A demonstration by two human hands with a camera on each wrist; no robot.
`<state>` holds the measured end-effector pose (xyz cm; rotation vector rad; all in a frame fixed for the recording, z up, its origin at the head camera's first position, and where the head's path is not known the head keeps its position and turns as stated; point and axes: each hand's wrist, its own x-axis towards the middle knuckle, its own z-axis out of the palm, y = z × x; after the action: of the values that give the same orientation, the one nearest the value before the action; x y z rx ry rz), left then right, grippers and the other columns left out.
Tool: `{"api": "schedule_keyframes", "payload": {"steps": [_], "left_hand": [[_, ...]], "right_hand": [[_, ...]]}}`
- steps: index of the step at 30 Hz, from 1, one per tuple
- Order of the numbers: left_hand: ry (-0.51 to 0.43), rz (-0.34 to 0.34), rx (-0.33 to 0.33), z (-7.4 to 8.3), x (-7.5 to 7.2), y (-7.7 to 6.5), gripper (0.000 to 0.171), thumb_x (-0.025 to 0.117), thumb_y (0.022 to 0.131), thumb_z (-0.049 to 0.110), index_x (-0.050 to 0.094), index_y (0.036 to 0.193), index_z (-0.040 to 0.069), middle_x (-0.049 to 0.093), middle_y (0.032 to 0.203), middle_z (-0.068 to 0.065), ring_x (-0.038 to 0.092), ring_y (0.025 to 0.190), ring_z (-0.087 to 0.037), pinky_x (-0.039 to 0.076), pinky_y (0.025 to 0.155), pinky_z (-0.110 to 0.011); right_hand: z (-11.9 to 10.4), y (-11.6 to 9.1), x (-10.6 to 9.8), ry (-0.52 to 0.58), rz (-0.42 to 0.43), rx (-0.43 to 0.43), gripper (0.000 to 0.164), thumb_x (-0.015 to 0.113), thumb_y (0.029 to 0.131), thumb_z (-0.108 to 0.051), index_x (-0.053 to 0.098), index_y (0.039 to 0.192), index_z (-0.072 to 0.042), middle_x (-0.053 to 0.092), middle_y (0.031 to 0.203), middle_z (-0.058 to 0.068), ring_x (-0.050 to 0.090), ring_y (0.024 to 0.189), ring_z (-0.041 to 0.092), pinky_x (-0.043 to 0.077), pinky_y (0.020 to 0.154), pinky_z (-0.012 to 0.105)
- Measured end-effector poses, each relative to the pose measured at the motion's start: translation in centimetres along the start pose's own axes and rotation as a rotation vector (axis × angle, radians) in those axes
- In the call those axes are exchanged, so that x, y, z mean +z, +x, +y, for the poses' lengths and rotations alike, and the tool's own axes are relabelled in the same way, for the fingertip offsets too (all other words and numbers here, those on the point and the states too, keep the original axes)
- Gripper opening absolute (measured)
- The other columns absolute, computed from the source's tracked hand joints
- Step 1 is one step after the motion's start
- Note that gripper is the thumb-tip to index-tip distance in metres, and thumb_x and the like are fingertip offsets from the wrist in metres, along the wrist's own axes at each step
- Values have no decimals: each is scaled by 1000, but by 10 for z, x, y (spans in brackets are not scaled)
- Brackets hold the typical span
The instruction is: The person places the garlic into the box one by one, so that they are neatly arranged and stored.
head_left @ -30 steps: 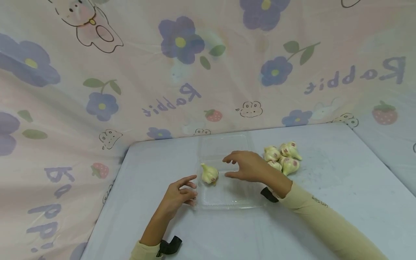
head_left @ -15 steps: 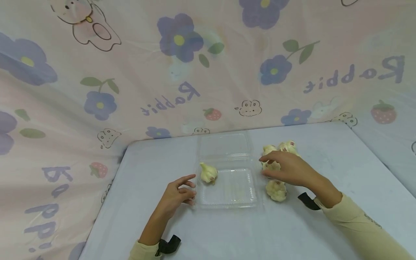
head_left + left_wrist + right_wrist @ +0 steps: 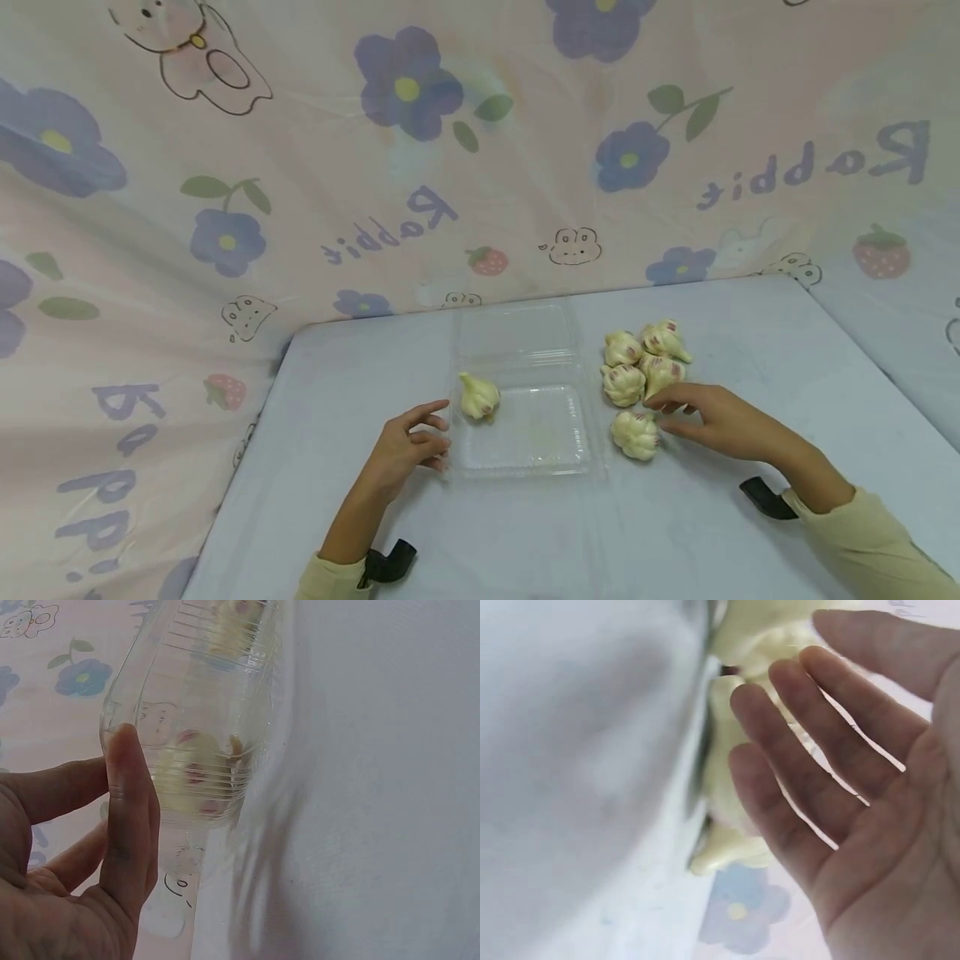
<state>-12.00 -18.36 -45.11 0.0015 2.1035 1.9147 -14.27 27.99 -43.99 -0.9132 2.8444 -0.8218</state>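
A clear plastic clamshell container (image 3: 517,473) lies with its lid folded back, one garlic bulb (image 3: 478,397) in its left back corner. My left hand (image 3: 405,450) is at its left side, fingers loosely extended; in the left wrist view a fingertip (image 3: 124,742) meets the container's rim. To the right, my right hand (image 3: 723,423) hovers with fingers relaxed and holds nothing. Its fingertips are right at a garlic bulb (image 3: 635,435) lying apart from the others. In the right wrist view the fingers of the right hand (image 3: 870,802) overlap pale garlic bulbs (image 3: 731,780).
Several more garlic bulbs (image 3: 622,385) are grouped just behind the right hand, right of the container. The lid (image 3: 516,332) lies flat toward the back of the white-covered table (image 3: 360,358). Behind the table hangs a printed curtain (image 3: 300,142).
My right hand has moved from over the container rightward across the garlic group to the nearer bulb. The left hand stays at the container's left edge, and the bulb inside has not moved.
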Motion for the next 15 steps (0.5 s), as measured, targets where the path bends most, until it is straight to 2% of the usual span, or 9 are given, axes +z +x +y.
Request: {"api": "schedule_keyframes", "payload": {"steps": [3,10,15], "left_hand": [[-1,2,0,-1,-1,0,63,70,87,-6,48,145,1,53,113,-15,63,76,-15,60,61,-26],[3,0,5,0,0,-1,63,69,88,-4,46,146,0,54,113,-16,63,76,-14,60,62,-26],[9,4,-2,1,0,-2,63,70,88,-4,46,146,1,54,114,-17,63,77,-15,60,62,-26]], "right_hand": [[8,1,6,24,-11,-28,29,70,93,-24,68,121,-19,69,114,-9,65,99,7,56,78,29],[15,5,14,-22,-9,-118,24,75,88,-16,73,112,-21,69,109,-6,63,98,5,56,78,27],[15,5,12,29,-73,-87,19,75,88,-20,73,106,-23,65,103,-10,61,93,2,54,76,25]]}}
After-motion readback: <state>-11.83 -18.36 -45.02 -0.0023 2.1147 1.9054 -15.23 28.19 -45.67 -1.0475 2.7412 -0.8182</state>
